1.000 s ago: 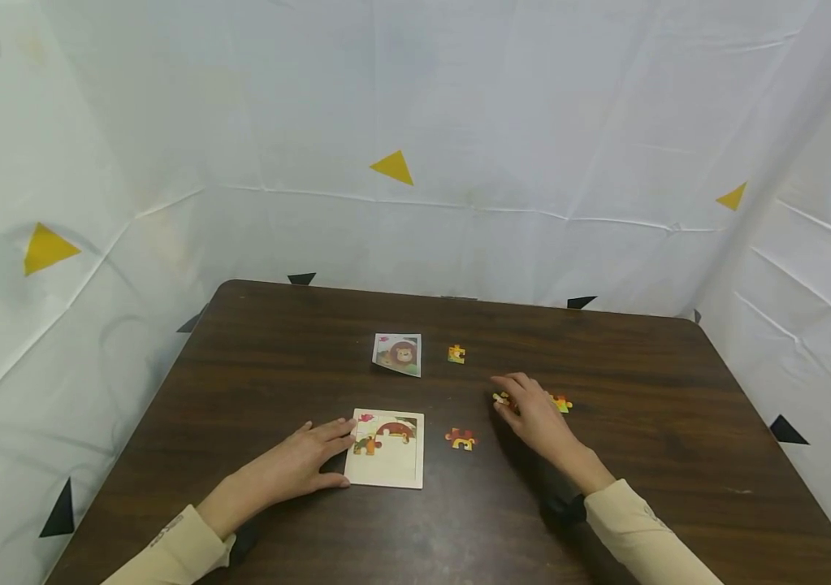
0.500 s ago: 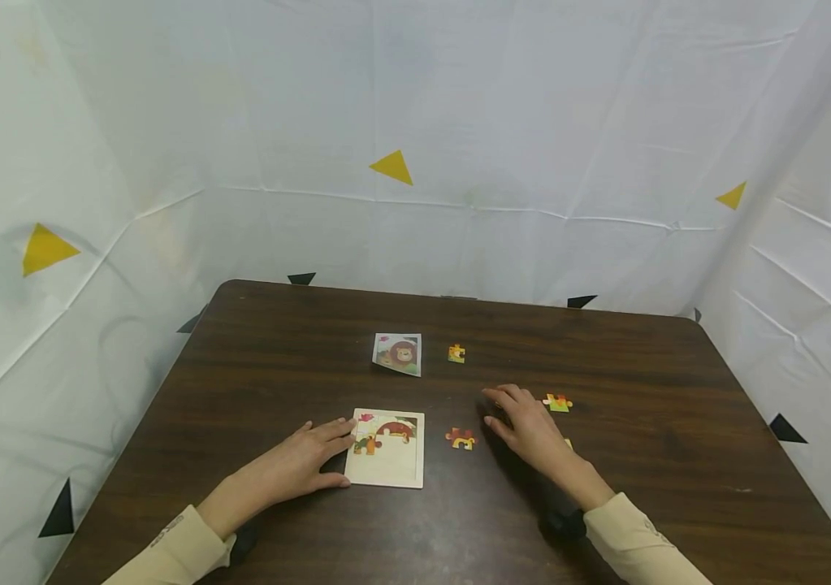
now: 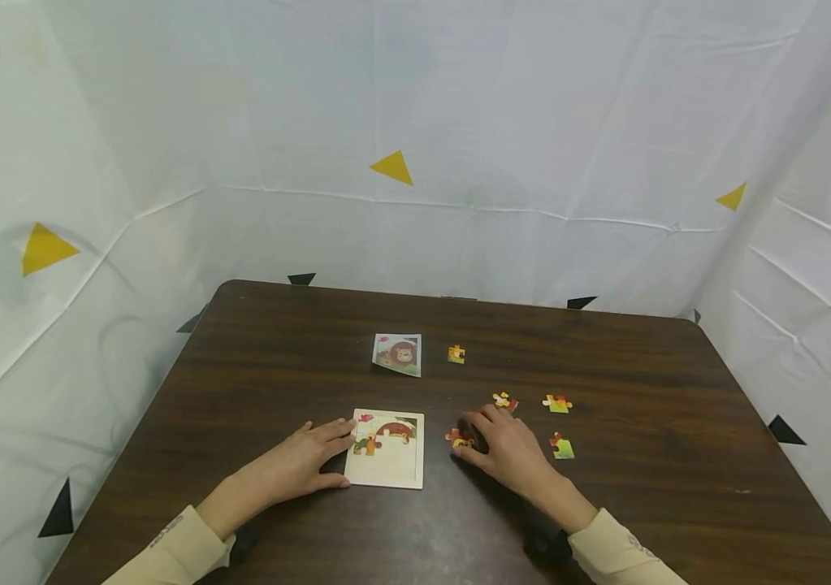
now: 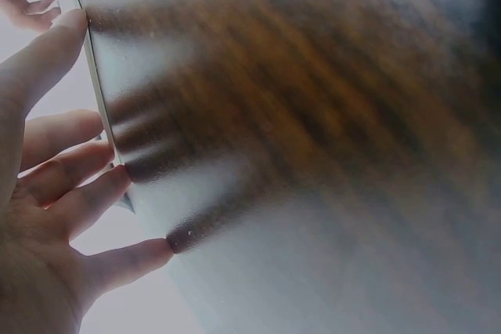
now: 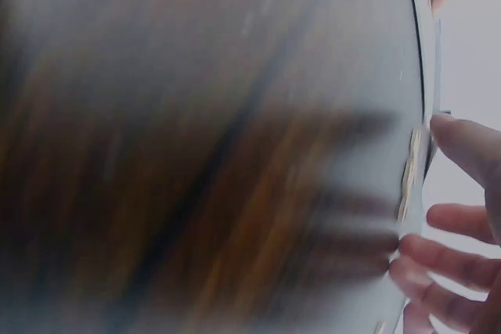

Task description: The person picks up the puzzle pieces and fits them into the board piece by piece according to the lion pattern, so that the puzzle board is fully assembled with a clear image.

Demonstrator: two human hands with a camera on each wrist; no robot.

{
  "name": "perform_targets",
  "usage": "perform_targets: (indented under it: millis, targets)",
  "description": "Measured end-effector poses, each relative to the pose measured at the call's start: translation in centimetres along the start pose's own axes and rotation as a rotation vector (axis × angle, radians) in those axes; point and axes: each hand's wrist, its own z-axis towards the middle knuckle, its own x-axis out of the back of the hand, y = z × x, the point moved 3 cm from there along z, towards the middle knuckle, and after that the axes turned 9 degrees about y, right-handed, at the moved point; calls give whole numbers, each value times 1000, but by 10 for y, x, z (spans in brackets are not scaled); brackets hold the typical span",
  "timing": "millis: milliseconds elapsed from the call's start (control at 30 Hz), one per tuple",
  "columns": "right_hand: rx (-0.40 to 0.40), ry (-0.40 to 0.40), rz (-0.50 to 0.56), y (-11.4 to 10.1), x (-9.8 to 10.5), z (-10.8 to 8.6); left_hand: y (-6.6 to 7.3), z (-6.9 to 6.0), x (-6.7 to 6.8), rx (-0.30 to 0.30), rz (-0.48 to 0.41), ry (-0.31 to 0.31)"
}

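Square, pale, wood-coloured puzzle board (image 3: 396, 469) is well in from the table's (image 3: 283, 341) L edge, well apart from the far edge; near edge out of view. Bare L hand (image 3: 305, 457): fingers extended & slightly spread, tips on the board's L border, nothing gripped. Bare R hand (image 3: 504, 449): fingers part-curved, gap betw. thumb & index, at a red-brown-and-yellow jigsaw pc (image 3: 453, 436) lying just R of the board; can't tell if it's pinched or only touched.

Risks (my guess): pc is thin & flat, so tips could skid & push it instead of lifting. Board could slide or twist if L hand presses unevenly, b/c only its L side is held. R forearm could sweep the pcs nearer the R edge, esp. the lime-green one w/ red-brown top. A pc turned the wrong way, if forced, might ride up on its neighbours.

Counts: hands 2; board 1; loose pcs 5, i.e. the one at R hand + small yellow-orange pc (image 3: 456, 354) nearest the far edge, cream-and-red pc (image 3: 504, 400) just beyond R hand, orange-and-green pc (image 3: 558, 403) towards the R edge, lime-green pc (image 3: 564, 448) nearer than that. Pcs in the board: can't count, joins too small. Small white paper card w/ printed lion (image 3: 399, 354): 1, towards the far edge. Beige sleeves (image 3: 184, 546): 2. Yellow triangles (image 3: 395, 167) on the white sheet (image 3: 532, 97): 3.
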Motion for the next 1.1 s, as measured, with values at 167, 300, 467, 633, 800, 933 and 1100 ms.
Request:
perform_targets:
  millis: [167,300,467,633,800,933,1100]
  targets:
    - [7,-12,-33,-13,-4,0,0,0,0,1,0,3]
    - [37,-6,-46,-21,-7,3,1,0,0,-4,2,8]
    - [75,3,-2,-27,-9,7,1,0,0,6,-1,-1]
    - [122,-16,43,-30,-10,8,2,0,1,9,-5,-8]
    - [100,10,56,-29,-8,6,2,0,1,4,-3,-5]
    - [52,37,29,-26,-7,5,1,-1,1,1,5,-2]
    - [80,47,33,-26,-7,5,2,-1,2,-3,3,1]
